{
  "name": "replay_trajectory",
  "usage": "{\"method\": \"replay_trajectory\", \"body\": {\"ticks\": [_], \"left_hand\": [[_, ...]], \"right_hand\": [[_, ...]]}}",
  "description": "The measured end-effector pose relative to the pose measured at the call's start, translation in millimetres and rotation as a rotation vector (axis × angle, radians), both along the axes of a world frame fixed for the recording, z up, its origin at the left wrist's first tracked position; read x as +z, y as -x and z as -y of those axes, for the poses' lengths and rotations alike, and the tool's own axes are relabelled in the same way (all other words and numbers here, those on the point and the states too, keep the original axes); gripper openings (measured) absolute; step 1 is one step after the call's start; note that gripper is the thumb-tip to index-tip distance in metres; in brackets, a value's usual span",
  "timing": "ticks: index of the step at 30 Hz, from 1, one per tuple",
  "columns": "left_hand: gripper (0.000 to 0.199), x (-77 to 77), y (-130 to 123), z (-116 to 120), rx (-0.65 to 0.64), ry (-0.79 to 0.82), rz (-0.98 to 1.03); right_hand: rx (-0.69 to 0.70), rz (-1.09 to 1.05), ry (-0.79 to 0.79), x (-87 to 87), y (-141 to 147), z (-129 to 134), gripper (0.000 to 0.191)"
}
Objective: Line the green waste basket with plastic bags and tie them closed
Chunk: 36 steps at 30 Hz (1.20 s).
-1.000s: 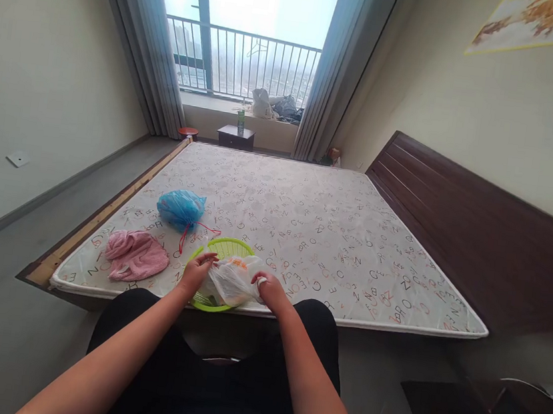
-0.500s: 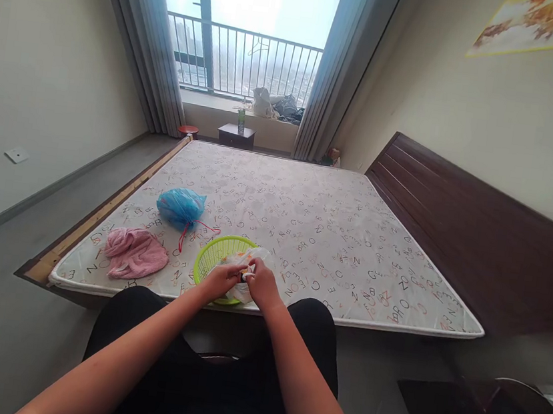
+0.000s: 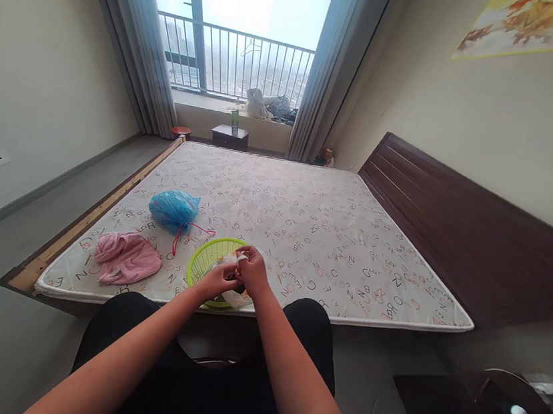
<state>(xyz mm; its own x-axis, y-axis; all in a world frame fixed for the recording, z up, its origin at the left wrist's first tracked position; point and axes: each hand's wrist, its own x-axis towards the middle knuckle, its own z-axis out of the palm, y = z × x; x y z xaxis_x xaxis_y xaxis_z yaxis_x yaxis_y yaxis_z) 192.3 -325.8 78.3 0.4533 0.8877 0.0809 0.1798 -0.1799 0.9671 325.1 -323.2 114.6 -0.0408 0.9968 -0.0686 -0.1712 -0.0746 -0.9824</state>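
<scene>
A green plastic basket (image 3: 198,261) stands at the near edge of the mattress, with a clear plastic bag (image 3: 240,298) in it and over its right side. Over the basket my left hand (image 3: 218,279) and my right hand (image 3: 251,271) meet, fingers closed around something small, partly white and partly dark. My fingers cover most of it, so I cannot make out what it is. Left of the basket lies a pink cloth (image 3: 127,258). A tied blue plastic bag (image 3: 174,209) with red strings rests behind the cloth.
The mattress (image 3: 305,217) has a wooden frame edge on the left and a dark headboard (image 3: 456,222) on the right. Beyond it are a small dark nightstand (image 3: 230,137), a red stool (image 3: 181,131) and a window with curtains. A dark table with items stands at lower right.
The view has shifted slightly, so the room sits a little further left. My right hand has turned and risen a bit against my left; both stay together over the basket.
</scene>
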Motion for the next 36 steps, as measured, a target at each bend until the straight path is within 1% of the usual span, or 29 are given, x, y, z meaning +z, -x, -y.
{"method": "replay_trajectory", "body": {"ticks": [2, 4, 6, 8, 10, 12, 16, 19, 22, 26, 29, 31, 33, 35, 36], "left_hand": [[0.031, 0.9, 1.3, 1.2, -0.048, 0.038, 0.041], [0.035, 1.1, 2.6, 2.2, -0.083, 0.041, 0.027], [0.036, 0.1, 2.4, 3.5, -0.093, 0.005, -0.061], [0.032, -1.6, -0.3, 5.3, -0.082, -0.06, -0.187], [0.029, -3.7, -5.1, 7.5, -0.069, -0.107, -0.267], [0.029, -5.7, -9.9, 9.4, -0.04, -0.114, -0.276], [0.031, -8.9, -13.2, 11.3, 0.048, -0.077, -0.222], [0.032, -10.6, -11.6, 11.3, 0.035, -0.01, -0.163], [0.031, -11.4, -11.7, 10.1, 0.013, 0.078, -0.105], [0.03, -11.5, -14.5, 7.8, 0.047, 0.119, -0.035], [0.035, -11.5, -13.8, 6.5, 0.135, 0.182, 0.069], [0.039, -10.9, -11.2, 5.2, 0.243, 0.257, 0.172], [0.042, -9.3, -7.3, 3.2, 0.344, 0.314, 0.27], [0.042, -7.0, -3.5, 0.4, 0.398, 0.332, 0.329], [0.043, -5.9, -2.0, -1.1, 0.404, 0.33, 0.331]], "right_hand": [[-0.029, -0.174, 0.047, -1.6, -0.2, -2.8, 0.024], [-0.062, -0.301, 0.056, -3.4, -1.8, -3.4, 0.024], [-0.111, -0.384, 0.044, -4.7, -3.8, -3.1, 0.025], [-0.157, -0.436, 0.033, -4.8, -5.1, -2.9, 0.026], [-0.175, -0.461, 0.027, -3.5, -5.0, -3.0, 0.027], [-0.162, -0.476, 0.025, -0.9, -3.8, -2.8, 0.027], [-0.108, -0.539, 0.044, 4.5, -3.7, -0.5, 0.025], [-0.051, -0.624, 0.062, 4.7, -8.8, 1.1, 0.022], [-0.006, -0.64, 0.079, 0.9, -15.2, 0.9, 0.021], [-0.007, -0.617, 0.104, -4.1, -20.3, -0.8, 0.025], [0.003, -0.534, 0.053, -5.4, -23.7, -0.8, 0.026], [0.026, -0.364, -0.007, -6.8, -26.8, -0.2, 0.024], [0.065, -0.134, -0.064, -10.1, -30.0, 0.4, 0.022], [0.117, 0.081, -0.117, -15.5, -32.1, 1.0, 0.022], [0.135, 0.165, -0.145, -18.7, -32.3, 1.4, 0.022]]}}
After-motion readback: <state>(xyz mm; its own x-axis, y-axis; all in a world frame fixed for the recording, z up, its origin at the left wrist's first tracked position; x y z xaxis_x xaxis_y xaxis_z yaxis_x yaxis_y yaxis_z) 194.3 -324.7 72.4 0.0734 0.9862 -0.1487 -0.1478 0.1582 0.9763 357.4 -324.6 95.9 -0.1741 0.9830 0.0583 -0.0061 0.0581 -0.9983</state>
